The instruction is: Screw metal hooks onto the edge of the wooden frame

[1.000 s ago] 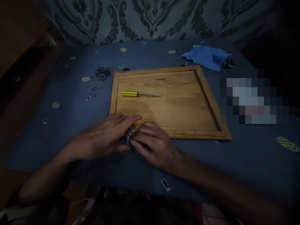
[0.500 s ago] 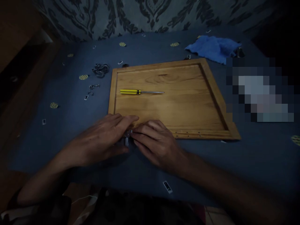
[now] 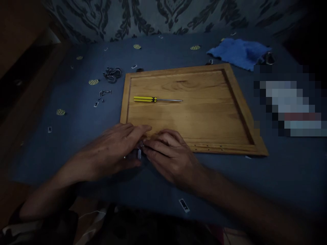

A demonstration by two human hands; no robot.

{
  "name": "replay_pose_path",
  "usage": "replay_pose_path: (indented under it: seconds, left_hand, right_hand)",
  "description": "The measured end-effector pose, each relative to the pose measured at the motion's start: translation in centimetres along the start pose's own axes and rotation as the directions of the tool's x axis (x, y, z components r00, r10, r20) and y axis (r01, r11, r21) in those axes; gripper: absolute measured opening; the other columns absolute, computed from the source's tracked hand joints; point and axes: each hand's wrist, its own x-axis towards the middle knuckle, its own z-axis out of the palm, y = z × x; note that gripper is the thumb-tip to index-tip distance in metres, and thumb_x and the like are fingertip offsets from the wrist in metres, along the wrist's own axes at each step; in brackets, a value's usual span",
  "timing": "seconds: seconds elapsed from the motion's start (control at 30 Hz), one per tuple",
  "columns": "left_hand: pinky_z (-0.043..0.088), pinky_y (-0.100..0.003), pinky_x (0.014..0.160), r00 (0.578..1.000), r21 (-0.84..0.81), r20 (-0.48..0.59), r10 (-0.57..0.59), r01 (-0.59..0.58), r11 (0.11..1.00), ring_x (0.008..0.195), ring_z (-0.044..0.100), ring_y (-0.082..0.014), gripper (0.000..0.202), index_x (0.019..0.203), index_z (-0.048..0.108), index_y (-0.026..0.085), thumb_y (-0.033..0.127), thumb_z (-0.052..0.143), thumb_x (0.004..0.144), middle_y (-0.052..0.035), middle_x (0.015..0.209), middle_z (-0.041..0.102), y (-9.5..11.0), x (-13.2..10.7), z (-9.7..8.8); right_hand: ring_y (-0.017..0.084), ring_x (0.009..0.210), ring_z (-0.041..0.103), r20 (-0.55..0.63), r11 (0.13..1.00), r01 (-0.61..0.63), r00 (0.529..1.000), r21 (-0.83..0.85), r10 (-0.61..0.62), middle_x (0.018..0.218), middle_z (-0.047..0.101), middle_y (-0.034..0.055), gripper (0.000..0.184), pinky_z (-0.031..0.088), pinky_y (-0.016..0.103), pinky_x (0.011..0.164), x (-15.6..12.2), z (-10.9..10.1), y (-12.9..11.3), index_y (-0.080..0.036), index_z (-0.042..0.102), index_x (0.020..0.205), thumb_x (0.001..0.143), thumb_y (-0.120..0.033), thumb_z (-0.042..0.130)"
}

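At the near-left edge of a framed wooden board (image 3: pixel 204 112), my left hand (image 3: pixel 109 146) curls around a small shiny metal piece (image 3: pixel 139 153), thumb and fingers on either side of it. The piece is mostly hidden, so its kind is unclear. From the right, my right hand (image 3: pixel 171 153) has its fingertips pinched together at the same piece; whether a screw is between them cannot be seen. A screwdriver (image 3: pixel 157 99) with a yellow and black handle lies on the board. Small dark holes (image 3: pixel 208 150) run along the board's near rail.
Several shiny metal hooks (image 3: pixel 112 74) and loose screws (image 3: pixel 104 93) lie left of the board on the blue patterned cloth (image 3: pixel 76 136). A blue rag (image 3: pixel 237 52) is at the back right. A blurred-out object (image 3: pixel 293 105) lies at the right.
The view has shifted slightly, so the board and screwdriver appear a little farther right. Both hands stay at the metal piece, with the right fingers shifting only slightly.
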Motion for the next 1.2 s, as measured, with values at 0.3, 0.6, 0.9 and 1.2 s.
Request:
replay_pose_path:
  seconds: [0.3,0.6,0.9,1.2]
  left_hand:
    - [0.049,-0.037,0.089,1.000,0.001,0.016,-0.012,0.012,1.000,0.105,0.060,-0.0234,0.061,0.140,0.036,0.024,0.026,0.066,0.087,-0.0077,0.117,0.062,-0.07,-0.28,-0.25]
    - [0.049,-0.037,0.088,1.000,-0.037,-0.014,-0.002,0.002,0.999,0.101,0.061,-0.0217,0.062,0.139,0.036,0.023,0.024,0.067,0.085,-0.0063,0.112,0.063,-0.10,-0.23,0.07]
    - [0.050,-0.036,0.087,1.000,-0.034,0.000,-0.017,0.017,0.999,0.103,0.061,-0.0219,0.062,0.139,0.036,0.025,0.023,0.067,0.085,-0.0059,0.114,0.063,-0.15,-0.18,0.11]
    - [0.050,-0.036,0.089,1.000,-0.046,-0.004,-0.030,0.030,0.998,0.103,0.062,-0.0217,0.062,0.138,0.037,0.024,0.024,0.068,0.085,-0.0063,0.114,0.064,-0.13,-0.21,0.21]
  right_hand:
    - [0.021,0.103,0.061,0.037,1.000,0.000,0.999,0.005,0.000,0.115,0.075,0.0060,0.022,0.045,0.044,0.099,-0.16,0.09,0.05,-0.015,0.071,0.111,0.099,-0.013,0.052]
    - [0.021,0.102,0.062,0.040,1.000,-0.005,0.999,0.006,0.005,0.113,0.075,0.0058,0.023,0.044,0.045,0.101,-0.23,0.28,0.04,-0.016,0.071,0.110,0.099,-0.013,0.051]
    - [0.021,0.104,0.061,0.068,1.000,0.006,0.998,-0.025,-0.005,0.114,0.074,0.0056,0.026,0.042,0.047,0.103,-0.28,0.10,0.10,-0.018,0.070,0.113,0.101,-0.014,0.048]
    - [0.022,0.100,0.061,0.056,0.999,0.016,0.998,-0.036,-0.014,0.108,0.075,0.0059,0.025,0.042,0.047,0.102,-0.13,-0.02,-0.02,-0.015,0.071,0.105,0.101,-0.014,0.047]
